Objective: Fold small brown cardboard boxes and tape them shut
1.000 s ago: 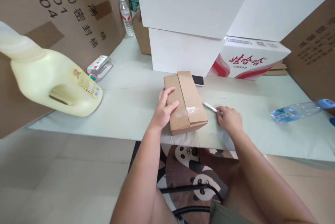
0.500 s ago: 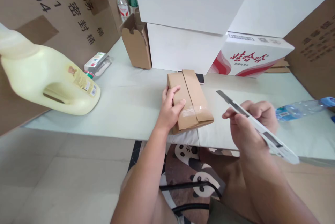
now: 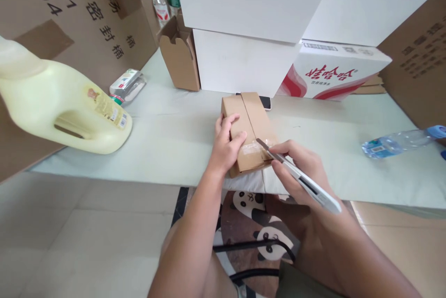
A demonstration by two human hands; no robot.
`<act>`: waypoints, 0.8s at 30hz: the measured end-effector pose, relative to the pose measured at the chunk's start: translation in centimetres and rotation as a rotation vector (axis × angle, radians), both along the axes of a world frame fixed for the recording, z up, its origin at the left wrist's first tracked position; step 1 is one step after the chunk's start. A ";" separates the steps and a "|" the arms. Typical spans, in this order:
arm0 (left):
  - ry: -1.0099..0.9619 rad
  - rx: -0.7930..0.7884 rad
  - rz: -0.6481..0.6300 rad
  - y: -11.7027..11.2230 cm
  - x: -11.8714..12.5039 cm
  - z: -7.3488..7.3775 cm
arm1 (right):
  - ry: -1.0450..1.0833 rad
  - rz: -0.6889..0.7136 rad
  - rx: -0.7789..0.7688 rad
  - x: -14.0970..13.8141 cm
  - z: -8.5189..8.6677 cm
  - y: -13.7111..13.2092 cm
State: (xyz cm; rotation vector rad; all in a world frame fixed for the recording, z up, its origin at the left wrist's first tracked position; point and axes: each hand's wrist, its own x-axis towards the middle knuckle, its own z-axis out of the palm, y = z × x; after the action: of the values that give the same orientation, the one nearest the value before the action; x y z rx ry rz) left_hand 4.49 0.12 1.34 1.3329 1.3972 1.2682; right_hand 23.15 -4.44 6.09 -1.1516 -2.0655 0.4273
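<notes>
A small brown cardboard box (image 3: 240,110) lies near the front of the cloth-covered table, its lid seam running lengthwise with clear tape (image 3: 251,148) across the near end. My left hand (image 3: 226,147) grips the box from its left side, thumb on top. In my right hand (image 3: 299,172) is a white utility knife (image 3: 310,186) with its blade out. The blade tip is at the taped seam; whether it has gone through the tape I cannot tell. Behind the box a phone (image 3: 266,102) is partly hidden.
At left stands a large yellow jug (image 3: 69,103) beside a clear plastic container (image 3: 128,85). An open carton (image 3: 179,59) and white boxes (image 3: 240,63) line the back. A red-and-white carton (image 3: 331,73) and a lying water bottle (image 3: 393,144) are on the right.
My right hand has moved left with the utility knife, bringing the blade from beside the box onto its taped seam. My left hand stays on the box.
</notes>
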 end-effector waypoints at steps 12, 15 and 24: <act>-0.024 0.017 0.039 -0.2 0.5 0.0 | 0.019 -0.030 0.030 -0.6 -0.1 -0.1; -0.041 0.016 0.047 -0.1 0.5 -0.1 | 0.024 -0.017 0.012 -1.0 -0.3 0.5; -0.021 0.001 0.071 0.0 0.4 0.0 | 0.271 -0.047 -0.111 0.9 0.2 -1.2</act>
State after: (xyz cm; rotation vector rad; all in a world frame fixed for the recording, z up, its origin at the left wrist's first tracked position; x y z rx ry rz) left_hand 4.85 0.12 1.34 1.2775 1.4404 1.3261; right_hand 24.03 -5.61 6.25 -1.1363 -1.7956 0.6446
